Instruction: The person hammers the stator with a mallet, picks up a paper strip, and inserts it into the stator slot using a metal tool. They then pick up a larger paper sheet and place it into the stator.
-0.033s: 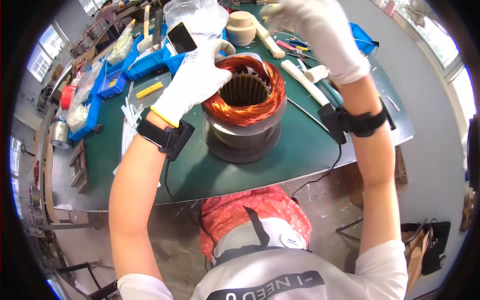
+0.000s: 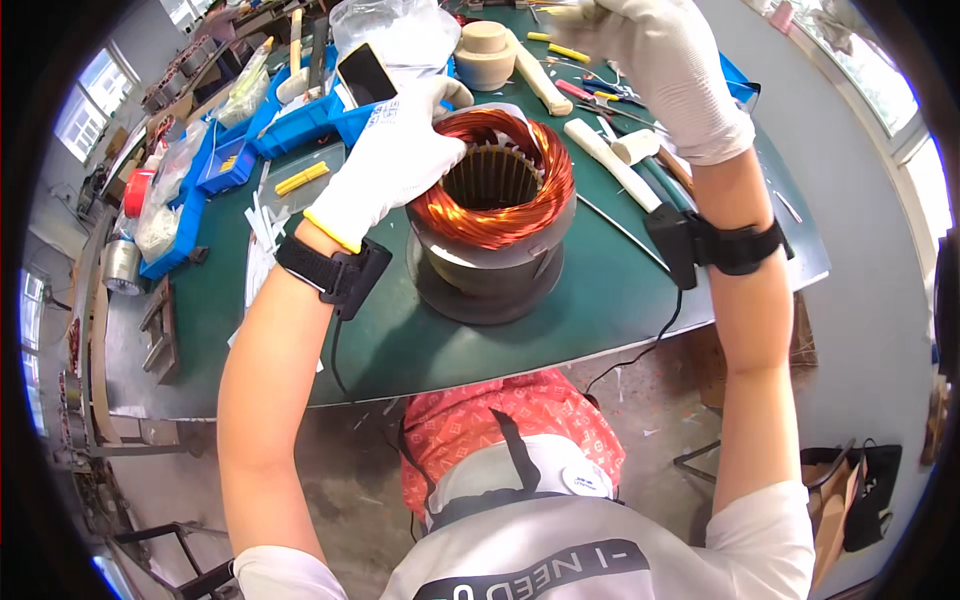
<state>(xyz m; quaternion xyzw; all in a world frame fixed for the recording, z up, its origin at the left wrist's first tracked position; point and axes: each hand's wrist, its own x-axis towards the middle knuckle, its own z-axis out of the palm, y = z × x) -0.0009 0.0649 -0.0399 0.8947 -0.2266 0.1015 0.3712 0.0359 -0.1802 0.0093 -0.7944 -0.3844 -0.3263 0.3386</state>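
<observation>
A motor stator [image 2: 490, 255] with a thick ring of copper windings [image 2: 490, 225] stands upright on the green table, its slotted bore facing up. My left hand [image 2: 405, 150], in a white glove, grips the stator's left rim, the thumb on the windings and the fingers reaching round the far side. My right hand [image 2: 670, 70], also gloved, is raised beyond the stator to the right, above the tools at the far edge. Its fingers are smeared and partly cut off by the picture's top, so whether they hold anything is unclear.
A white mallet [image 2: 635, 147], a pale wooden stick [image 2: 612, 165] and pliers [image 2: 590, 95] lie right of the stator. Blue bins [image 2: 300, 130], a phone [image 2: 366, 75] and yellow strips [image 2: 302, 178] are to the left. A cream stepped block [image 2: 484, 55] stands behind.
My right hand has shifted slightly up and to the right, uncovering yellow pieces on the table. My left hand stays on the stator.
</observation>
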